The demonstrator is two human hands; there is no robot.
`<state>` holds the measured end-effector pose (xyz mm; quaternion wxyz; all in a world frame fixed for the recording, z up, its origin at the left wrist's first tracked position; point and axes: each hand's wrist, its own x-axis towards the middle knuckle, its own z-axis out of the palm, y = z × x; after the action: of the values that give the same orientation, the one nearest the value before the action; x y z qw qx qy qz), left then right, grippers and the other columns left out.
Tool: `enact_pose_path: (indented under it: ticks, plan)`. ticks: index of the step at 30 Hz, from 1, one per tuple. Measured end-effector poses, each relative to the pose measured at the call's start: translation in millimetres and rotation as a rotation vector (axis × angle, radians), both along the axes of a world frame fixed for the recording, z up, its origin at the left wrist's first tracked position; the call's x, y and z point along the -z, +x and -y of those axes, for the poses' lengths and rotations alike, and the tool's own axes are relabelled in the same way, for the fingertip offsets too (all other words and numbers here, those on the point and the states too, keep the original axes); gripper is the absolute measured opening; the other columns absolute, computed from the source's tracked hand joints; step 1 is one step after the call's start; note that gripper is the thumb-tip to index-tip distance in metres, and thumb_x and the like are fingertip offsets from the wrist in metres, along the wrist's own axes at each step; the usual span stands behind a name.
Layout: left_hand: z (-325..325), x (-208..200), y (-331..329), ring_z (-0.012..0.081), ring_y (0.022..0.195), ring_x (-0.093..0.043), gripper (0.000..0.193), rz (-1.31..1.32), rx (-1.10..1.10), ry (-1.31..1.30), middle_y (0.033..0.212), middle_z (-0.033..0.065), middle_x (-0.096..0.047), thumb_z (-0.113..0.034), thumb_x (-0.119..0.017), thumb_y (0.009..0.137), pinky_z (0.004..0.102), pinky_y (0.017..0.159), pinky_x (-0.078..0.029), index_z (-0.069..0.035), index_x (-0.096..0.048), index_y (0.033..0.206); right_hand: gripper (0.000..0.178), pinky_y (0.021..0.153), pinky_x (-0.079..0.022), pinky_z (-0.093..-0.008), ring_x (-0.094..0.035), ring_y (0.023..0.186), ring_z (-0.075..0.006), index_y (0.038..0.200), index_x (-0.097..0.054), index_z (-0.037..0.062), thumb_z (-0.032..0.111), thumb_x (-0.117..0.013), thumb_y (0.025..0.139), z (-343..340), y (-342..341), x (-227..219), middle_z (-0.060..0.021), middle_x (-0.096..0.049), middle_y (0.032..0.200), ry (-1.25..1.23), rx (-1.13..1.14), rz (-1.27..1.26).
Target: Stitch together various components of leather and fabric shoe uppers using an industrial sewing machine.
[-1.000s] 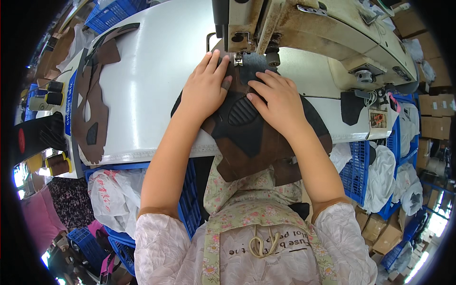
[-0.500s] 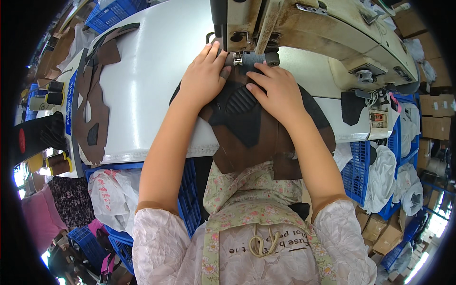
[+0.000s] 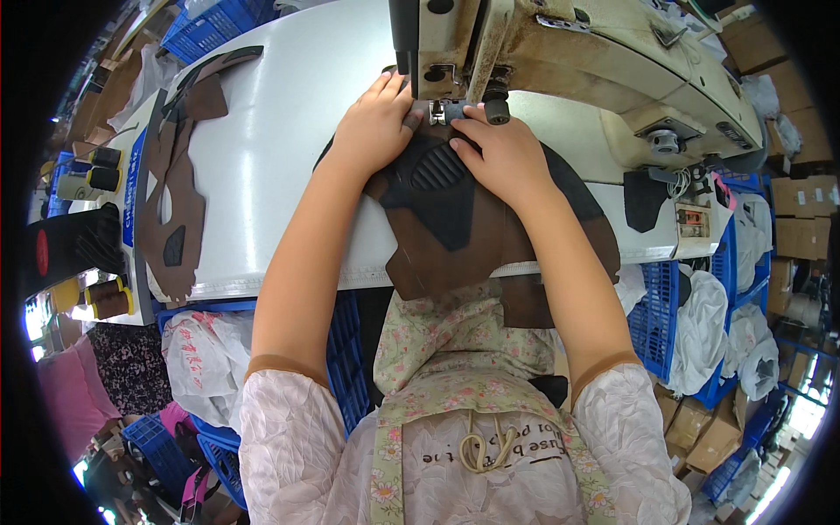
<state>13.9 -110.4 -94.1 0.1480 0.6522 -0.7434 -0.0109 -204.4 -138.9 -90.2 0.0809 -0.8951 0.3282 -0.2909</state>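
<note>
A brown and black leather-like workpiece (image 3: 451, 271) lies under the presser foot (image 3: 437, 112) of a sewing machine (image 3: 577, 66), its near edge hanging over the table edge. It carries a black ribbed panel (image 3: 437, 171). My left hand (image 3: 372, 131) rests flat on the piece, left of the foot, fingers stretched forward and the tips partly hidden by the machine head. On the other side, my right hand (image 3: 506, 153) lies on the workpiece with fingers apart, the fingertips close to the foot. The needle cannot be made out.
More brown and black cut pieces (image 3: 179, 210) lie on the white table (image 3: 262, 175) at the left. Thread spools (image 3: 105, 179) stand beyond them. Blue crates (image 3: 652, 306) and white bags (image 3: 704, 332) sit at the right, with another bag (image 3: 206, 350) below the table's left part.
The workpiece has slid slightly away from me under the foot. My right hand has shifted a little forward and left, its fingers closer together. My left hand stays almost in place.
</note>
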Motion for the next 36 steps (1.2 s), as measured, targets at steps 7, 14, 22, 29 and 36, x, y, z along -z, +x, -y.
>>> enact_pose_path:
  ticks: [7,14,22,29,36]
  plan:
    - [6,1,3,0.0318,0.139,-0.045,0.048,0.022,-0.008,0.017,0.143,0.0165,-0.054,-0.032,-0.058,0.096,0.0426,0.11,-0.042,-0.002,-0.056,0.134,0.02,0.08,-0.052,-0.0438,-0.066,0.09,-0.0307,0.094,-0.073,0.0098,0.024,-0.071,0.08,5,3,1,-0.0115,-0.067,0.091,-0.027,-0.003,0.02]
    - [13,5,6,0.0307,0.138,-0.046,0.05,0.032,-0.016,0.005,0.145,0.0161,-0.053,-0.033,-0.059,0.095,0.0419,0.109,-0.043,-0.004,-0.056,0.135,0.025,0.089,-0.054,-0.0423,-0.067,0.103,-0.0335,0.106,-0.074,0.011,0.025,-0.071,0.086,4,4,-4,-0.0112,-0.07,0.118,0.015,0.041,-0.108]
    - [12,5,-1,0.0308,0.135,-0.049,0.044,0.004,-0.063,-0.018,0.142,0.0157,-0.056,-0.031,-0.061,0.094,0.0424,0.107,-0.045,-0.008,-0.059,0.132,0.025,0.084,-0.056,-0.0421,-0.068,0.096,-0.034,0.106,-0.074,0.0121,0.025,-0.072,0.085,5,3,-4,-0.0092,-0.069,0.12,0.031,0.062,-0.094]
    - [-49,-13,-11,0.0316,0.108,-0.061,0.03,-0.087,-0.217,-0.279,0.107,0.015,-0.067,-0.023,-0.066,0.088,0.0436,0.088,-0.051,-0.001,-0.068,0.109,0.03,0.087,-0.052,-0.0422,-0.065,0.103,-0.0356,0.108,-0.074,0.0103,0.026,-0.072,0.082,21,-8,-7,-0.0156,-0.071,0.106,0.409,0.006,0.052]
    - [-111,-44,-43,0.0362,0.08,-0.068,0.052,-0.454,-0.533,0.108,0.086,0.0189,-0.07,-0.033,-0.073,0.087,0.044,0.075,-0.053,-0.003,-0.063,0.128,0.034,0.086,-0.051,-0.0426,-0.066,0.095,-0.0354,0.111,-0.074,0.0146,0.03,-0.074,0.082,38,-25,-18,-0.0156,-0.068,0.1,0.413,-0.015,-0.114]
